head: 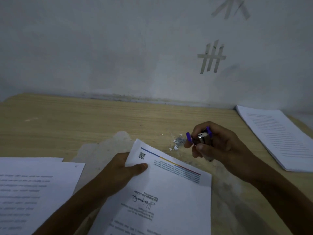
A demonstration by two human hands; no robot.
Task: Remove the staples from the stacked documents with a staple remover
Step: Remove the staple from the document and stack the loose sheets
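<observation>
Lying well to the left of the left hand's grip, a pile of printed sheets (33,189) is resting flat on the wooden table (84,119), its near part running out of view. The left hand (125,168) is pinching the document (169,192) near its far left corner. The thumb is pressing on the top page just below a small square code, and the fingers are going underneath, hidden by the paper. The document is reaching from that grip toward the right and toward the person, with a blue, yellow and red stripe running along its far edge. Just right of the held corner, between the two hands, a small heap of loose staples and paper bits (178,143) is lying on the table. Just right of that heap, the right hand (218,145) is curling its fingers and thumb round the staple remover (201,137), whose purple handles are sticking out of the grip toward the left. Whether its metal jaws are closed I cannot tell. Well to the right of this grip, a second stack of printed pages (277,138) is sitting by the wall (118,48), where strips of tape (211,56) are sticking.
</observation>
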